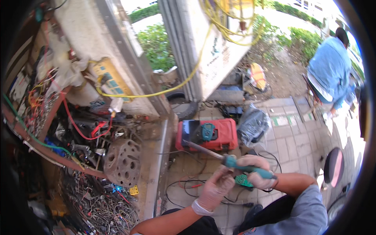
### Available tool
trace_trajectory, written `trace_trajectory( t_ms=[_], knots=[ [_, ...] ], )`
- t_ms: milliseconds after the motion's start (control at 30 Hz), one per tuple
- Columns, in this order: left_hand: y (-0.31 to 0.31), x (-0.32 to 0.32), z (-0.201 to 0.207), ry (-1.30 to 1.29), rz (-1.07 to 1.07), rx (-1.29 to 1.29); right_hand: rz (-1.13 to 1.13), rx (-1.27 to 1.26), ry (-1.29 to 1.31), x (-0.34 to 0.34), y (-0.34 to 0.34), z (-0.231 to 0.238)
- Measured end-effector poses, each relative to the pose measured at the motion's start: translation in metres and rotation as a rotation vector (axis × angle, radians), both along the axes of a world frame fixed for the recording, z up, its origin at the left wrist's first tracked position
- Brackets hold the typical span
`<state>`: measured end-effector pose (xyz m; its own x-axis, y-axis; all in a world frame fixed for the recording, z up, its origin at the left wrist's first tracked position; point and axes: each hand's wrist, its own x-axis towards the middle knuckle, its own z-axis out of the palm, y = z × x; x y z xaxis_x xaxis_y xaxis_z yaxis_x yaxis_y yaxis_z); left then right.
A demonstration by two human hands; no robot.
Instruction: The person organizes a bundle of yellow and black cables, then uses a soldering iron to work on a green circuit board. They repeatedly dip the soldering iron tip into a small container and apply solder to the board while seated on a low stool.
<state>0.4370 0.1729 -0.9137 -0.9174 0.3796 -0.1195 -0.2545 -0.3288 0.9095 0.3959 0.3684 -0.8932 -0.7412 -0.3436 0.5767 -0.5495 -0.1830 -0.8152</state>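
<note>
A: Where is the teal-handled tool (248, 169), and how are the hands disposed?

B: Right of centre, just below the frame's middle; its slim shaft (203, 149) points up and left, toward the red case (228, 135). The gloved right hand (256, 172) is wrapped about the handle. The gloved left hand (214, 190), fingers bent, lies beside the front collar (228, 159); from where I stand, I cannot tell whether it grasps anything.

A: What could go wrong?

B: Chiefly, a slip. Thin, loose gloves (202, 207) may slide on the handle, and a sudden twist could scrape the nearby left fingers. A forward lurch might knock the teal device (207, 132) atop the case.

A: And lower in the frame?

B: The green circuit board (243, 180) shows just beside the right hand, its support hidden; a dropped tool could strike it. Black leads (247, 204) trail over the paving (282, 147) at lower centre; a shifting shoe (254, 211) could snag them.
</note>
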Motion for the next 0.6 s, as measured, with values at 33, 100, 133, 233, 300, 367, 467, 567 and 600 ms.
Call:
trace_trajectory(
  t_ms=[33, 100, 133, 233, 300, 367, 467, 567, 600],
  knots=[
    [0.001, 0.001, 0.001, 0.107, 0.037, 0.057, -0.028, 0.228, 0.172, 0.001, -0.002, 0.001],
    [-0.003, -0.002, 0.004, -0.094, -0.026, 0.238, -0.088, 0.438, 0.423, 0.003, -0.015, -0.003],
    [-0.003, -0.005, 0.005, -0.054, 0.015, 0.242, -0.122, 0.454, 0.464, 0.003, -0.018, -0.007],
    [-0.015, -0.008, 0.008, -0.123, 0.191, 0.197, -0.057, 0.686, 0.479, -0.01, -0.002, -0.018],
    [-0.024, -0.008, 0.008, -0.119, 0.226, 0.074, -0.242, 0.748, 0.484, -0.04, 0.035, -0.028],
    [-0.028, -0.008, 0.005, -0.09, 0.238, -0.032, -0.534, 0.737, 0.297, -0.072, 0.089, -0.042],
    [-0.029, -0.006, 0.001, -0.017, 0.241, -0.187, -0.643, 0.834, -0.051, -0.079, 0.177, -0.094],
    [-0.029, -0.007, 0.001, -0.039, 0.153, -0.312, -0.432, 1.383, -0.65, -0.019, 0.225, -0.193],
    [-0.029, -0.009, 0.0, -0.075, 0.14, -0.332, -0.288, 1.46, -0.831, 0.011, 0.234, -0.23]
  ],
)
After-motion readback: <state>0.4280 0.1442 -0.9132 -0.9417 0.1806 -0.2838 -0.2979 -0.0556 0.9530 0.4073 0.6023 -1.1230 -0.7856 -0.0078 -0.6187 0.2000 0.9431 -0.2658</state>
